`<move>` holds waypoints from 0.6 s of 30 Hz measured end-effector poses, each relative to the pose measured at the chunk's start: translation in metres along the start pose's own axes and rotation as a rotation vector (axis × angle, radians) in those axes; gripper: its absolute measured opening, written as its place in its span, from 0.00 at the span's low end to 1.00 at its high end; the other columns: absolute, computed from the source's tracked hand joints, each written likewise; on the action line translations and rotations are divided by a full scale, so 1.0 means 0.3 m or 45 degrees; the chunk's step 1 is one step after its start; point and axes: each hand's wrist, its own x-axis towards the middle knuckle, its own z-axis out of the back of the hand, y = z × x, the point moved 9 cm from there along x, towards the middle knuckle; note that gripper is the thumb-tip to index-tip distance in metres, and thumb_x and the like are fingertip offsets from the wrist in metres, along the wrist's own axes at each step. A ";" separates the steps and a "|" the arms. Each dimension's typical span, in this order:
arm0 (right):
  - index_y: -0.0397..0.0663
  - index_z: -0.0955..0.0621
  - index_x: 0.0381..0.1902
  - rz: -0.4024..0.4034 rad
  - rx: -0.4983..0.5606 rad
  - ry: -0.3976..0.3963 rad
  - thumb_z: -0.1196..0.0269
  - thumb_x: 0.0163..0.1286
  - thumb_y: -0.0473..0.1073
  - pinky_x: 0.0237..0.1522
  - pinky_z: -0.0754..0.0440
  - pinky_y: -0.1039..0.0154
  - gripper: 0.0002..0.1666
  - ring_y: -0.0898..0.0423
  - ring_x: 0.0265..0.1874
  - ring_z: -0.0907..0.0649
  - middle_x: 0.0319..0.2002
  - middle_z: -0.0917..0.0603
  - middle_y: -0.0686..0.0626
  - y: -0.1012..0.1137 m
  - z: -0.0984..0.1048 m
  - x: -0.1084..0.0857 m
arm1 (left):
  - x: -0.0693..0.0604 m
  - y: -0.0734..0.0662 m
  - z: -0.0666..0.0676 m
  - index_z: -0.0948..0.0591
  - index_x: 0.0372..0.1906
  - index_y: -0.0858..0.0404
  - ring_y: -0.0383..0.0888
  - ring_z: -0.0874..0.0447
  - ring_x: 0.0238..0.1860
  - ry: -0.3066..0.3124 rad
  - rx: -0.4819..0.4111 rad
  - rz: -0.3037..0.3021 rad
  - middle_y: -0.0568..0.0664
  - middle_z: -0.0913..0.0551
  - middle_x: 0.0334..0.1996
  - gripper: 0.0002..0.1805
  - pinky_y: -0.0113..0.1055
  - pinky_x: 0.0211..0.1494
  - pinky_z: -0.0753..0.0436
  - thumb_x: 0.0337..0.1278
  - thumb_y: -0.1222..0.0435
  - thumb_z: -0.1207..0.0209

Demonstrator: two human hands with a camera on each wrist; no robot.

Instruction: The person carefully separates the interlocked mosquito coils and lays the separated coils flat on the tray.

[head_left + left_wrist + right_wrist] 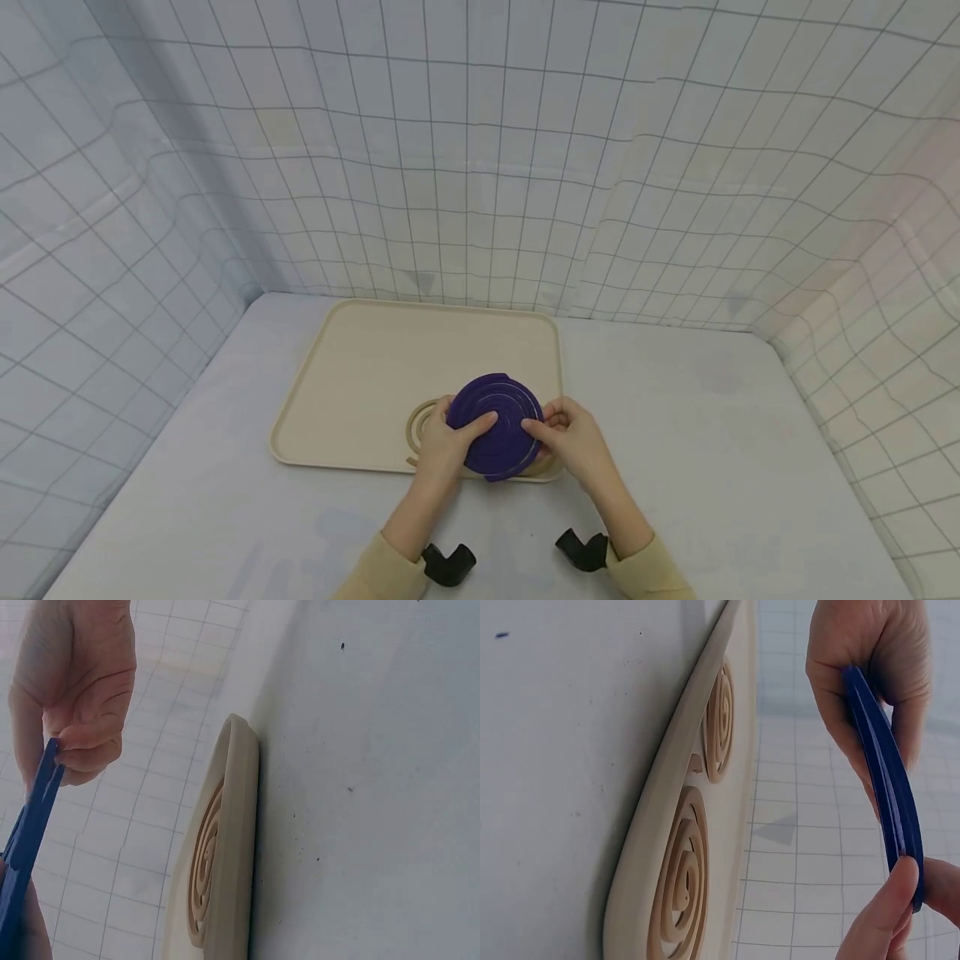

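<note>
- Pale yellow sleeves come up from below the tray's near edge, one round each forearm.
- White cloth with dark grid lines stands behind the tray and to both sides of it.
- White tabletop spreads under the tray, with a broad stretch to its right.
- The tray itself is cream, shallow and rectangular, with rounded corners and a raised rim.
- A dark blue-purple disc with concentric rings is held up over the tray's near right part, its face tilted toward the head camera; edge-on, the wrist views show it layered.
- The left hand, over the tray's near edge, grips the disc's left side, thumb flat on the face and fingers behind.
- The right hand, just beyond the tray's right rim, pinches the disc's right edge between thumb and fingers.
- Two tan spirals lie along the tray's near edge, one at the near right corner, the other to its left; in the head view the disc and hands partly hide them.
- Two black bent pieces sit at the cuffs, nearer than the tray's near edge.
</note>
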 end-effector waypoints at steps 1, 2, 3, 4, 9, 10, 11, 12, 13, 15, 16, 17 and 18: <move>0.39 0.24 0.34 0.006 -0.011 0.001 0.28 0.59 0.37 0.26 0.15 0.58 0.14 0.53 0.21 0.19 0.25 0.21 0.49 0.003 0.002 0.000 | 0.001 -0.005 0.001 0.24 0.50 0.65 0.51 0.19 0.53 0.001 0.045 -0.017 0.58 0.16 0.49 0.27 0.48 0.61 0.22 0.46 0.59 0.26; 0.39 0.24 0.34 0.017 -0.033 0.002 0.28 0.58 0.38 0.25 0.16 0.60 0.15 0.53 0.21 0.19 0.26 0.21 0.49 0.010 0.005 -0.002 | 0.001 -0.011 0.002 0.23 0.49 0.66 0.52 0.18 0.52 0.009 0.094 -0.037 0.58 0.16 0.49 0.27 0.48 0.60 0.21 0.45 0.59 0.26; 0.40 0.24 0.34 0.035 -0.068 0.001 0.27 0.58 0.38 0.26 0.16 0.62 0.15 0.54 0.23 0.19 0.26 0.21 0.49 0.018 0.009 -0.004 | 0.002 -0.017 0.002 0.23 0.48 0.66 0.53 0.17 0.52 0.019 0.151 -0.056 0.59 0.15 0.48 0.27 0.49 0.59 0.21 0.45 0.58 0.26; 0.41 0.24 0.34 0.051 -0.106 0.001 0.27 0.57 0.39 0.26 0.18 0.64 0.15 0.55 0.24 0.20 0.27 0.20 0.49 0.026 0.012 -0.006 | 0.000 -0.024 0.002 0.22 0.49 0.66 0.53 0.17 0.52 0.034 0.214 -0.077 0.59 0.15 0.48 0.28 0.50 0.59 0.21 0.45 0.57 0.26; 0.45 0.22 0.34 0.148 -0.297 0.024 0.26 0.58 0.42 0.31 0.26 0.70 0.14 0.59 0.30 0.24 0.30 0.21 0.51 0.063 0.025 -0.005 | -0.007 -0.027 -0.018 0.21 0.45 0.62 0.51 0.17 0.48 0.170 0.425 -0.072 0.56 0.14 0.44 0.25 0.49 0.53 0.19 0.44 0.53 0.26; 0.45 0.21 0.35 0.162 -0.322 0.040 0.27 0.58 0.43 0.32 0.26 0.70 0.14 0.59 0.30 0.24 0.30 0.21 0.52 0.066 0.024 -0.002 | -0.009 -0.023 -0.027 0.21 0.45 0.62 0.51 0.17 0.47 0.216 0.426 -0.061 0.55 0.14 0.43 0.25 0.49 0.52 0.19 0.45 0.53 0.26; 0.46 0.21 0.35 0.179 -0.343 0.055 0.27 0.58 0.43 0.32 0.25 0.70 0.14 0.59 0.30 0.24 0.30 0.21 0.52 0.070 0.024 0.000 | -0.012 -0.018 -0.035 0.21 0.44 0.61 0.49 0.17 0.46 0.258 0.426 -0.046 0.54 0.14 0.43 0.24 0.48 0.51 0.19 0.45 0.54 0.27; 0.46 0.20 0.35 0.194 -0.360 0.068 0.27 0.58 0.43 0.32 0.25 0.70 0.13 0.59 0.30 0.24 0.30 0.22 0.52 0.073 0.022 0.002 | -0.014 -0.014 -0.043 0.21 0.45 0.61 0.49 0.18 0.46 0.298 0.419 -0.034 0.53 0.15 0.43 0.24 0.48 0.51 0.19 0.45 0.54 0.27; 0.46 0.20 0.36 0.206 -0.371 0.079 0.27 0.59 0.43 0.32 0.25 0.69 0.13 0.59 0.30 0.24 0.30 0.22 0.52 0.075 0.021 0.003 | -0.017 -0.009 -0.051 0.21 0.46 0.61 0.49 0.18 0.46 0.336 0.404 -0.022 0.53 0.15 0.43 0.24 0.48 0.52 0.19 0.46 0.55 0.27; 0.46 0.19 0.36 0.225 -0.379 0.097 0.27 0.59 0.44 0.32 0.25 0.69 0.13 0.59 0.31 0.24 0.30 0.22 0.52 0.078 0.017 0.006 | -0.021 -0.004 -0.063 0.21 0.48 0.63 0.50 0.18 0.48 0.385 0.386 -0.011 0.54 0.15 0.44 0.25 0.50 0.53 0.20 0.46 0.56 0.27; 0.46 0.19 0.36 0.231 -0.375 0.104 0.27 0.59 0.43 0.32 0.25 0.69 0.13 0.59 0.30 0.24 0.30 0.22 0.52 0.079 0.015 0.007 | -0.023 -0.003 -0.067 0.21 0.50 0.63 0.51 0.19 0.49 0.400 0.386 -0.010 0.54 0.16 0.46 0.26 0.51 0.54 0.20 0.46 0.56 0.27; 0.46 0.19 0.37 0.235 -0.373 0.110 0.27 0.59 0.44 0.31 0.25 0.69 0.12 0.59 0.30 0.24 0.30 0.22 0.52 0.079 0.012 0.007 | -0.024 -0.002 -0.069 0.22 0.51 0.63 0.51 0.19 0.51 0.407 0.404 -0.013 0.55 0.16 0.47 0.28 0.52 0.55 0.20 0.46 0.56 0.27; 0.46 0.18 0.37 0.240 -0.370 0.117 0.27 0.59 0.43 0.31 0.25 0.69 0.12 0.59 0.30 0.24 0.30 0.22 0.51 0.079 0.009 0.008 | -0.023 -0.001 -0.072 0.21 0.50 0.63 0.52 0.19 0.50 0.416 0.422 -0.022 0.55 0.16 0.47 0.27 0.52 0.54 0.20 0.46 0.56 0.27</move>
